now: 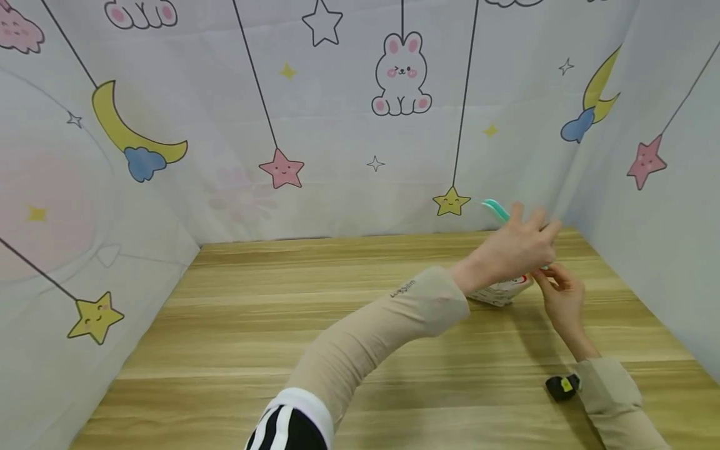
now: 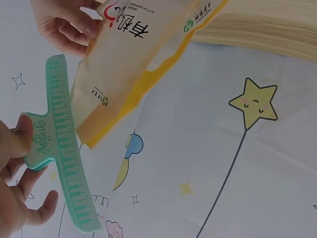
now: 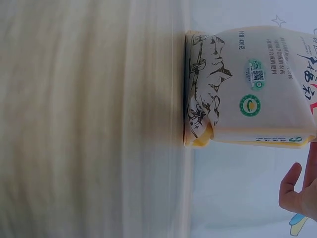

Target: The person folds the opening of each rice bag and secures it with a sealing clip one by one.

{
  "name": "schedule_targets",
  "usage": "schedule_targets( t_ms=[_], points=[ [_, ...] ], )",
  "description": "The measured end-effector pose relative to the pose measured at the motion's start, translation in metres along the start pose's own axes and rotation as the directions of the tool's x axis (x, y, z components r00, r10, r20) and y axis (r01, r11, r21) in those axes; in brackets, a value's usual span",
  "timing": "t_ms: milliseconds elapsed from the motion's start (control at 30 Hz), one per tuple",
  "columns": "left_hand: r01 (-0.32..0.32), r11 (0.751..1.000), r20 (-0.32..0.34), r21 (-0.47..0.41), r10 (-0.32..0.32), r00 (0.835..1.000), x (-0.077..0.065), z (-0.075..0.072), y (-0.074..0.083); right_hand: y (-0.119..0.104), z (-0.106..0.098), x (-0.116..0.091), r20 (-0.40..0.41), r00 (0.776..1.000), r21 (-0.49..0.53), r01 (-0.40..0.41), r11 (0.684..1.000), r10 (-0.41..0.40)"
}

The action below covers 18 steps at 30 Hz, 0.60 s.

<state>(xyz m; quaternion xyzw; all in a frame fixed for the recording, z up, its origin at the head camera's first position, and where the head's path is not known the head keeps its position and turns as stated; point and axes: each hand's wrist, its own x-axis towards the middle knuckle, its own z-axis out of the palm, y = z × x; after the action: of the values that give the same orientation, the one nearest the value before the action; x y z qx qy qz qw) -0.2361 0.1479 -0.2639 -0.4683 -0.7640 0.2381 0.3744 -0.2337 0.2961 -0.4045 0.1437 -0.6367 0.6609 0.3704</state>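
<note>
My left hand pinches the handle of a mint-green clip printed with "Music" and piano keys. In the left wrist view the clip's long bar lies alongside the top end of a white-and-yellow food bag; whether it bites the bag cannot be told. My right hand holds the bag's upper edge between thumb and fingers. Upright on the table, the bag shows printed text and a mountain drawing in the right wrist view. In the head view my left hand and forearm hide most of it.
A wooden table runs back to a white cloth backdrop with hanging stars, moons and a rabbit. Another white cloth wall rises close on the right. A small black device sits at my right cuff.
</note>
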Motion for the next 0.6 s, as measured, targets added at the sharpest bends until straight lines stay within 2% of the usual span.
schedule_targets(
  t_ms=[100, 200, 367, 500, 600],
  points=[
    [-0.012, 1.0, 0.002, -0.01, 0.012, 1.0, 0.0017, -0.0004, 0.0027, -0.0006, -0.0005, -0.0006, -0.011, 1.0, -0.077, -0.007, 0.997, 0.006],
    [-0.006, 0.999, 0.039, -0.047, 0.008, 0.999, 0.0045, -0.0013, 0.0014, 0.0, -0.0003, 0.0, -0.01, 1.0, -0.106, 0.013, 0.994, -0.014],
    [0.027, 0.994, 0.118, -0.103, -0.015, 0.993, 0.0081, -0.0017, -0.0047, 0.0017, 0.0006, 0.0017, -0.024, 0.999, -0.075, 0.043, 0.996, -0.045],
    [0.027, 0.992, 0.145, -0.125, -0.009, 0.989, 0.0081, -0.0011, -0.0059, 0.0016, 0.0002, 0.0014, -0.046, 0.999, -0.047, 0.026, 0.999, -0.028],
    [0.033, 0.991, 0.149, -0.13, -0.013, 0.989, 0.0078, 0.0003, -0.0051, 0.0004, 0.0004, 0.0004, -0.056, 0.998, -0.067, 0.009, 0.998, -0.013]
  ],
)
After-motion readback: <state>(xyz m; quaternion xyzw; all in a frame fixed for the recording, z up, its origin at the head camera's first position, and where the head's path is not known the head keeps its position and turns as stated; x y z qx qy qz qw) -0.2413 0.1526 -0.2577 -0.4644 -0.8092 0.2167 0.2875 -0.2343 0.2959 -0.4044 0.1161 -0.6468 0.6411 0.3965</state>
